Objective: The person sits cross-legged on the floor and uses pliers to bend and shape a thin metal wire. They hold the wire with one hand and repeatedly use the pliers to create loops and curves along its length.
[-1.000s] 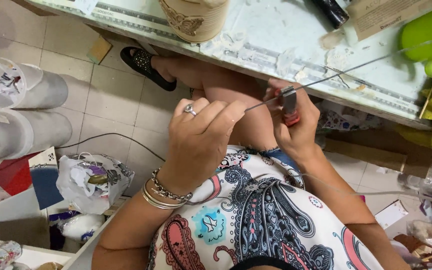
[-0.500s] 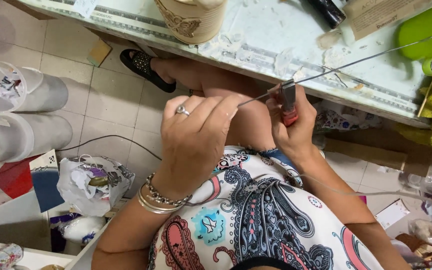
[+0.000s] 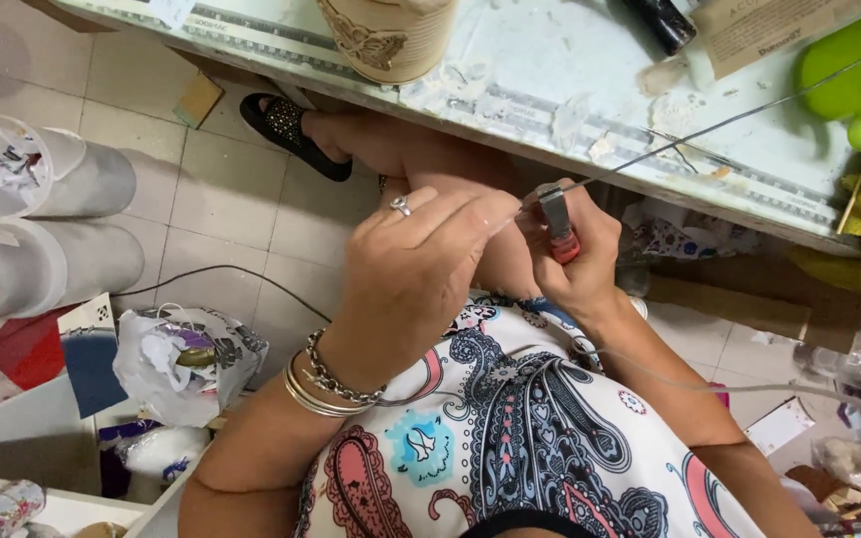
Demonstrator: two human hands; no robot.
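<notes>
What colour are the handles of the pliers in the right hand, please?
Red, in the head view: pliers, right hand.

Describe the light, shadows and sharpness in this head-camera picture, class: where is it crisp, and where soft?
Head view: even, soft indoor light, no hard glare; the left hand and right hand with the pliers look fairly sharp; the thin wire blurs slightly toward the green tub; dim shadow lies under the table edge; the frame's corners bend slightly, as with a wide lens.
</notes>
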